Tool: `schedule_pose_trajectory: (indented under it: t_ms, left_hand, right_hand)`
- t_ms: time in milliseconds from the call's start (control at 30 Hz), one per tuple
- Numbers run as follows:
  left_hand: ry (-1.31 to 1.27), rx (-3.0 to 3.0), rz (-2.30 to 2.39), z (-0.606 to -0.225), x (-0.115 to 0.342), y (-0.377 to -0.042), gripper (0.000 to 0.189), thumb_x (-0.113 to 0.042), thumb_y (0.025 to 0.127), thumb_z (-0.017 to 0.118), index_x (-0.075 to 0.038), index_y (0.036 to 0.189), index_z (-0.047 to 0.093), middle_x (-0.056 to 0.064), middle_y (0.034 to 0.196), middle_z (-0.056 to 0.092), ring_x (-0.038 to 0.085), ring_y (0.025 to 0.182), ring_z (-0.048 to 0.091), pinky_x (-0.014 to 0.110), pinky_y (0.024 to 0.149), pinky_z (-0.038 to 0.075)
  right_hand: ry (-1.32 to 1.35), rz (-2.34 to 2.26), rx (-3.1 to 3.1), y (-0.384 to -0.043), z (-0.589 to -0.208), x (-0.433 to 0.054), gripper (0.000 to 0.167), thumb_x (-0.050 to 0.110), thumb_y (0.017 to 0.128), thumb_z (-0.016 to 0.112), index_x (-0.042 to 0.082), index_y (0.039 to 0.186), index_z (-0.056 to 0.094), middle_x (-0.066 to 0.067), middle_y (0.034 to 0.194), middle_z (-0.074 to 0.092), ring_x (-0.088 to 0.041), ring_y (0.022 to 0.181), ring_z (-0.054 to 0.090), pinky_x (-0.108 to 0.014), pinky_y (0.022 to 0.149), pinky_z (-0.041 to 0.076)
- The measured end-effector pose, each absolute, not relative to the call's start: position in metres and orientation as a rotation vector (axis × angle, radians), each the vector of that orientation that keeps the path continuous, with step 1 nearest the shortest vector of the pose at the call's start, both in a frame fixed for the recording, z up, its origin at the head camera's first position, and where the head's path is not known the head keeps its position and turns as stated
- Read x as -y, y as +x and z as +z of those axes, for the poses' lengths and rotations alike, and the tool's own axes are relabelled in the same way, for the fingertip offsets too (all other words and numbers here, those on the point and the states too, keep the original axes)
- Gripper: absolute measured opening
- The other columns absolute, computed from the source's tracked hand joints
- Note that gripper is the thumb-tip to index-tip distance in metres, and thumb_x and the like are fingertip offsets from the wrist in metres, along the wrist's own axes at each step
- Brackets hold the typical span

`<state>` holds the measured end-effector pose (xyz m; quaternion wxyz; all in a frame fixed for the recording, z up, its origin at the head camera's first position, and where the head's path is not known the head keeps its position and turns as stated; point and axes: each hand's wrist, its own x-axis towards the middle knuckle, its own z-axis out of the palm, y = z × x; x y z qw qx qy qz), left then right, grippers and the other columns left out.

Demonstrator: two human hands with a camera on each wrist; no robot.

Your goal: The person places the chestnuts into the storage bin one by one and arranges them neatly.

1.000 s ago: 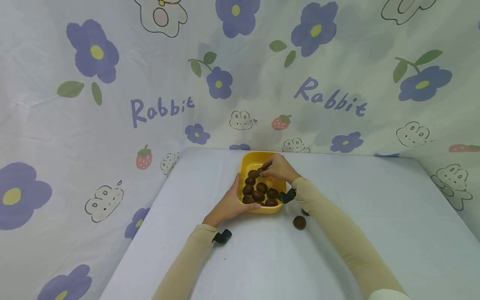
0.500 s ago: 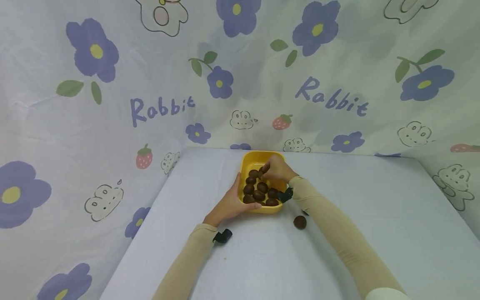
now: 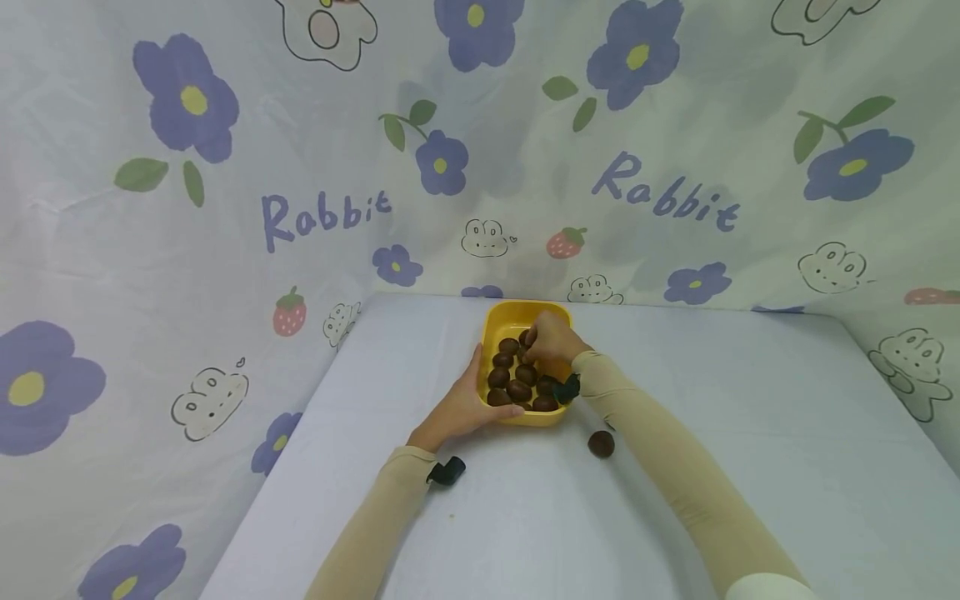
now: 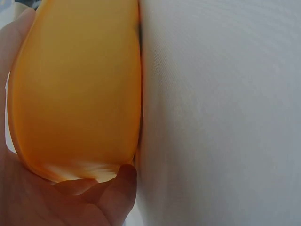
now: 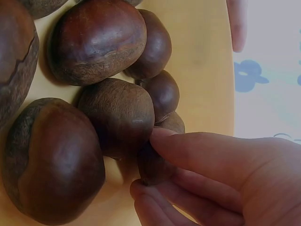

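A yellow plastic box [image 3: 517,310] stands on the table with several brown chestnuts [image 3: 519,391] in it. My left hand [image 3: 459,408] grips its near left corner, thumb along the near side and fingers along the left side; the left wrist view shows this hand [image 4: 70,202] against the yellow wall. Inside the box, my right hand [image 3: 555,337] pinches a chestnut [image 5: 155,165] between thumb and fingers. That chestnut sits against another chestnut [image 5: 117,117] in the right wrist view, and the fingers partly cover it.
One loose chestnut [image 3: 601,444] lies on the white table [image 3: 525,508], right of the box's near end. A dark sliver of another thing shows beside the right sleeve [image 3: 675,475], mostly hidden. A flower-printed cloth [image 3: 480,167] hangs behind the table.
My right hand has shifted slightly toward the near side within the box, its fingers now lower among the chestnuts. The left hand and the box have stayed in place.
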<state>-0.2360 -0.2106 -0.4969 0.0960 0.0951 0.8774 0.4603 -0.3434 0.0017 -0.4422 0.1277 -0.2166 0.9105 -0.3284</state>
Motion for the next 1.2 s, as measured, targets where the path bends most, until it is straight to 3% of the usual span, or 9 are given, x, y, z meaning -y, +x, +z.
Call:
schedule_pose_trajectory:
  t_ms: [300, 400, 467, 600, 733, 1200]
  left_hand:
    - [0.255, -2.599, 1.336, -0.496, 0.21, -0.234, 0.145, -0.073, 0.066, 0.085, -0.029, 0.167, -0.01, 0.004, 0.177, 0.006, 0.03, 0.162, 0.018, 0.055, 0.13, 0.022]
    - [0.244, -2.603, 1.319, -0.496, 0.21, -0.234, 0.146, -0.075, 0.066, 0.085, -0.029, 0.167, -0.01, 0.004, 0.177, 0.006, 0.03, 0.162, 0.018, 0.055, 0.13, 0.022]
    - [0.244, -2.607, 1.323, -0.496, 0.21, -0.234, 0.146, -0.074, 0.066, 0.085, -0.027, 0.167, -0.009, 0.005, 0.176, 0.006, 0.031, 0.162, 0.018, 0.056, 0.13, 0.022]
    - [0.259, -2.615, 1.334, -0.496, 0.209, -0.234, 0.144, -0.07, 0.069, 0.086, -0.025, 0.167, -0.009, 0.006, 0.176, 0.007, 0.032, 0.162, 0.018, 0.057, 0.13, 0.022]
    - [0.271, -2.617, 1.343, -0.496, 0.209, -0.235, 0.143, -0.066, 0.07, 0.087, -0.024, 0.167, -0.009, 0.006, 0.176, 0.007, 0.031, 0.162, 0.019, 0.056, 0.13, 0.022]
    - [0.263, -2.609, 1.35, -0.497, 0.209, -0.236, 0.146, -0.072, 0.066, 0.086, -0.027, 0.167, -0.01, 0.004, 0.177, 0.005, 0.03, 0.162, 0.016, 0.055, 0.13, 0.019]
  right_hand:
    - [-0.645, -0.912, -2.667, -0.345, -0.445, -0.002, 0.02, 0.007, 0.077, 0.087, -0.006, 0.068, 0.075, 0.007, 0.045, 0.046, -0.007, 0.045, 0.033, -0.02, 0.046, 0.025]
    - [-0.605, -0.926, -2.656, -0.345, -0.442, -0.005, 0.016, 0.008, 0.079, 0.086, -0.004, 0.076, 0.078, 0.003, 0.054, 0.056, -0.009, 0.051, 0.04, -0.02, 0.049, 0.031]
    - [-0.579, -0.962, -2.66, -0.343, -0.437, -0.009, 0.014, 0.01, 0.08, 0.085, -0.003, 0.085, 0.08, -0.003, 0.066, 0.068, -0.012, 0.058, 0.051, -0.021, 0.053, 0.042]
    - [-0.543, -1.081, -2.668, -0.337, -0.42, -0.021, 0.026, 0.012, 0.085, 0.083, -0.003, 0.105, 0.079, -0.017, 0.101, 0.08, -0.026, 0.09, 0.072, -0.035, 0.079, 0.062]
    - [-0.527, -1.135, -2.68, -0.327, -0.404, -0.039, 0.037, 0.015, 0.089, 0.08, -0.004, 0.12, 0.074, -0.021, 0.122, 0.074, -0.035, 0.111, 0.072, -0.046, 0.095, 0.062]
    - [-0.474, -1.232, -2.767, -0.278, -0.394, -0.122, 0.039, 0.022, 0.095, 0.075, 0.001, 0.128, 0.07, -0.022, 0.129, 0.071, -0.037, 0.115, 0.071, -0.052, 0.097, 0.06]
